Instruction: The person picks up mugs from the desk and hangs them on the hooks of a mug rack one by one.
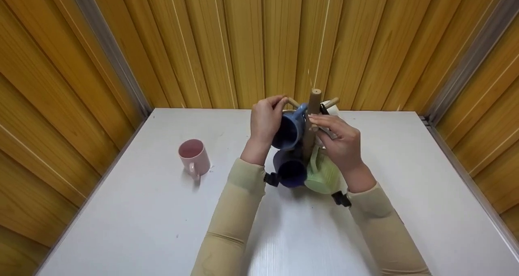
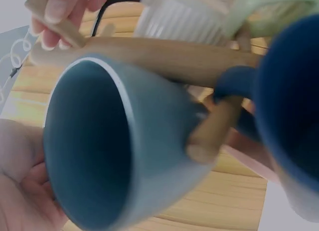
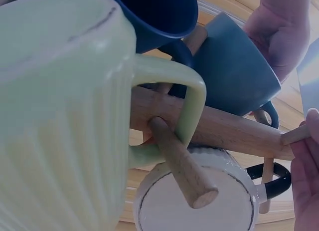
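Observation:
A wooden mug tree (image 1: 314, 101) with pegs carries several mugs. My left hand (image 1: 265, 118) is beside the grey-blue mug (image 2: 164, 126), thumb and fingertip pinching the end of the peg that passes through its handle. Most of that hand's fingers are behind the mug in the left wrist view. My right hand (image 1: 340, 140) pinches a short front peg (image 2: 55, 19) near the top of the post. Lower down hang a dark blue mug (image 1: 290, 168) and a ribbed pale green mug (image 1: 324, 174), its handle around a peg (image 3: 182, 163).
A white mug (image 3: 197, 198) with a black handle hangs on the far side of the mug tree. To the left, a pink mug (image 1: 194, 158) stands upright on the white table (image 1: 142, 211). Wood-patterned walls (image 1: 243, 45) enclose the table at the back and sides.

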{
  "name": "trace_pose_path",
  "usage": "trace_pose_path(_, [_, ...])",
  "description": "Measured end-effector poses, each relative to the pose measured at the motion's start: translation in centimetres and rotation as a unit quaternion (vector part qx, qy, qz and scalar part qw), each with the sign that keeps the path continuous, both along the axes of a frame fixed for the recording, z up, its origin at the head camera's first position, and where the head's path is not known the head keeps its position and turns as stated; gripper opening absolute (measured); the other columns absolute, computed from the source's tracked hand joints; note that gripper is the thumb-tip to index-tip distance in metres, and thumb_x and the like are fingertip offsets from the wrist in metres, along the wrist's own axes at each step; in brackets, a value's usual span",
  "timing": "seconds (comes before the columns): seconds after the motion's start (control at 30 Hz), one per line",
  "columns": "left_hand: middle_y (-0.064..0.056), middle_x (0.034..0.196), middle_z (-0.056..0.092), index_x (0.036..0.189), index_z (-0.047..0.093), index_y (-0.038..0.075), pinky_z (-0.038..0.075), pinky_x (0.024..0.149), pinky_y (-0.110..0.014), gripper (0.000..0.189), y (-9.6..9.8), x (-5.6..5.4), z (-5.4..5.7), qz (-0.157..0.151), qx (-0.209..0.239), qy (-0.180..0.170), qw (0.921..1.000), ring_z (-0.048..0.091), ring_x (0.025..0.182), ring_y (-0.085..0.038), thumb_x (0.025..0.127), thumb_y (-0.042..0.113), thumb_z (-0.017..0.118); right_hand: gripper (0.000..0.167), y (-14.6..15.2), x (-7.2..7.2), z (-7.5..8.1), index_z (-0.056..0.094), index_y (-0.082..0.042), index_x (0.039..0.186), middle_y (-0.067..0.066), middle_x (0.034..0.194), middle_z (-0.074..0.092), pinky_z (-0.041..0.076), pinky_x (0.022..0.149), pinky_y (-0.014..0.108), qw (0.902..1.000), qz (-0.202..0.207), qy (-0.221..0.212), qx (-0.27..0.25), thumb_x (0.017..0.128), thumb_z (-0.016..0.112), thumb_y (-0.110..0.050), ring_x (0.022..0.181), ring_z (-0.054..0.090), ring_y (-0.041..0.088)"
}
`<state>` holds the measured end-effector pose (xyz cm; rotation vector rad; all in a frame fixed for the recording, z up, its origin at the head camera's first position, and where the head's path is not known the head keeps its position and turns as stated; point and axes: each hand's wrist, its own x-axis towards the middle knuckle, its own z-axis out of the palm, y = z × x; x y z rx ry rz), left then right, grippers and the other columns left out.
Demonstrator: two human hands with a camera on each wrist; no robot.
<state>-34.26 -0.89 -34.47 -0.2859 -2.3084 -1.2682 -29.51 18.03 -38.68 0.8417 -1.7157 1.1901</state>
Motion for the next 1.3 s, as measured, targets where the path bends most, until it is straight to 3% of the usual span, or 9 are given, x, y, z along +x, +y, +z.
trace_pose_path(0.2, [-0.012, 0.107, 0.080, 0.116, 0.077, 0.000, 0.062, 0.089, -0.038, 0.026, -2.3, 1.1, -1.7, 0.035, 0.055, 0.055, 0.9963, 0.077, 0.103, -0.024, 0.104, 0.017, 0.062, 0.031, -0.1, 0.1, 0.0, 0.079, 0.000, 0.104, 0.017, 0.105, 0.079, 0.056, 0.100, 0.026, 1.0000, 0.004, 0.002, -0.004, 0.078, 0.078, 0.017, 0.109, 0.073, 0.010])
trace_pose_path(0.37, [-0.015, 0.110, 0.079, 0.118, 0.075, -0.002, 0.062, 0.087, -0.039, 0.027, -5.7, 3.0, -2.9, 0.059, 0.096, 0.042, 0.9927, 0.076, 0.101, -0.026, 0.104, 0.016, 0.062, 0.031, -0.2, 0.2, 0.1, 0.079, 0.002, 0.104, 0.019, 0.105, 0.079, 0.057, 0.099, 0.027, 0.9998, 0.017, 0.005, -0.010, 0.078, 0.077, 0.018, 0.109, 0.073, 0.010])
trace_pose_path(0.63, [-0.018, 0.128, 0.072, 0.133, 0.066, 0.001, 0.058, 0.099, -0.042, 0.035, -12.5, 5.2, -3.4, 0.124, 0.131, -0.064, 0.9815, 0.070, 0.115, -0.030, 0.105, 0.020, 0.060, 0.035, -0.4, 0.3, 0.1, 0.079, 0.003, 0.103, 0.020, 0.103, 0.079, 0.057, 0.099, 0.026, 0.9997, 0.017, 0.002, -0.017, 0.075, 0.076, 0.024, 0.109, 0.073, 0.009])
trace_pose_path(0.87, [-0.022, 0.150, 0.056, 0.149, 0.049, -0.002, 0.049, 0.113, -0.046, 0.051, -16.7, 6.0, -4.5, 0.197, 0.134, -0.172, 0.9560, 0.053, 0.141, -0.036, 0.105, 0.021, 0.059, 0.030, -0.4, 0.4, 0.0, 0.079, 0.003, 0.102, 0.020, 0.103, 0.078, 0.057, 0.099, 0.026, 0.9997, 0.014, -0.001, -0.018, 0.077, 0.077, 0.020, 0.109, 0.073, 0.008])
trace_pose_path(1.03, [-0.032, 0.157, 0.041, 0.153, 0.034, -0.012, 0.035, 0.123, -0.053, 0.067, -18.6, 6.1, -5.4, 0.218, 0.075, -0.223, 0.9472, 0.039, 0.149, -0.044, 0.101, 0.021, 0.060, 0.028, -0.4, 0.2, 0.1, 0.079, 0.003, 0.102, 0.020, 0.103, 0.078, 0.057, 0.099, 0.026, 0.9998, 0.010, -0.001, -0.015, 0.079, 0.077, 0.017, 0.109, 0.073, 0.010])
trace_pose_path(1.13, [-0.039, 0.156, 0.036, 0.154, 0.023, -0.018, 0.032, 0.124, -0.054, 0.076, -19.5, 6.3, -5.8, 0.216, 0.034, -0.269, 0.9380, 0.036, 0.149, -0.049, 0.101, 0.022, 0.061, 0.027, -0.4, 0.2, 0.0, 0.079, 0.002, 0.103, 0.019, 0.104, 0.078, 0.057, 0.100, 0.026, 0.9999, 0.009, -0.006, -0.011, 0.080, 0.077, 0.016, 0.110, 0.072, 0.008])
trace_pose_path(1.23, [-0.040, 0.149, 0.045, 0.149, 0.033, -0.020, 0.041, 0.118, -0.053, 0.070, -20.2, 6.4, -6.3, 0.205, 0.012, -0.316, 0.9261, 0.049, 0.139, -0.048, 0.100, 0.020, 0.063, 0.029, -0.5, 0.2, -0.1, 0.079, 0.001, 0.105, 0.020, 0.105, 0.078, 0.056, 0.100, 0.025, 0.9999, 0.009, -0.012, -0.008, 0.081, 0.076, 0.017, 0.112, 0.071, 0.005])
trace_pose_path(1.3, [-0.037, 0.138, 0.057, 0.141, 0.046, -0.019, 0.051, 0.107, -0.051, 0.059, -20.5, 6.4, -6.7, 0.199, 0.007, -0.338, 0.9199, 0.061, 0.121, -0.043, 0.097, 0.016, 0.065, 0.030, -0.4, 0.1, -0.2, 0.079, 0.001, 0.106, 0.020, 0.105, 0.078, 0.056, 0.100, 0.025, 0.9998, 0.011, -0.015, -0.006, 0.081, 0.076, 0.017, 0.112, 0.071, 0.004])
